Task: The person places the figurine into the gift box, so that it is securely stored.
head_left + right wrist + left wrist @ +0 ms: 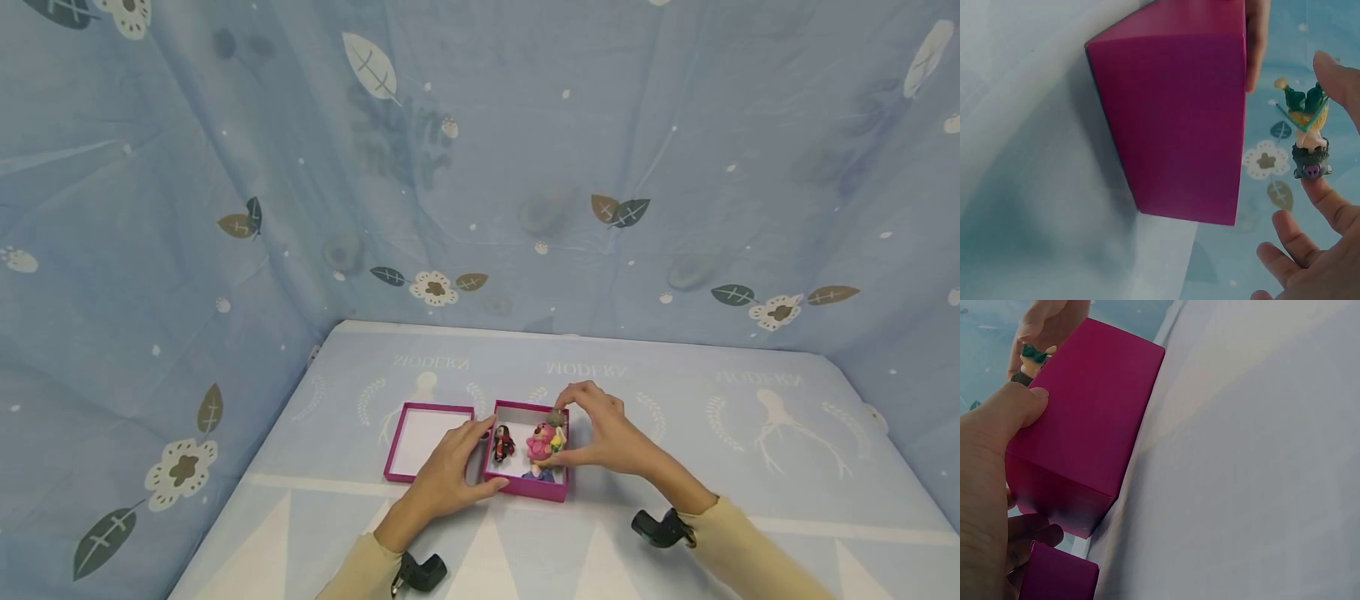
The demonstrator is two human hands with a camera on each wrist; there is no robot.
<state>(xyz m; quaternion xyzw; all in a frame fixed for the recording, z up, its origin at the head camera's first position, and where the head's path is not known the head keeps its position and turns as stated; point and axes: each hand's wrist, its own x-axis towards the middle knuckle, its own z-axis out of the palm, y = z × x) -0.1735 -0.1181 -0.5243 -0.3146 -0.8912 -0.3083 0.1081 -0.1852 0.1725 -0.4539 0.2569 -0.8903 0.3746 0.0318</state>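
A magenta box [529, 488] with a white inside stands open at the table's middle. My left hand [448, 473] grips its left end, thumb on the near wall [1094, 406] and fingers at the side. Over the right part of the box, my right hand [611, 437] pinches a small figurine [1310, 125] by its two ends, between thumb and forefinger. It has green and yellow parts and a dark grey piece at one end. Inside the box are a dark figurine with red [503, 444], a pink bear figurine [538, 442] and a bluish-purple piece [537, 476].
Left of the box lies a shallow magenta lid [400, 478], white inside, partly behind my left hand. A pale blue patterned cloth [675, 392] covers the table. Blue printed curtains [517, 167] rise behind it and at the sides.
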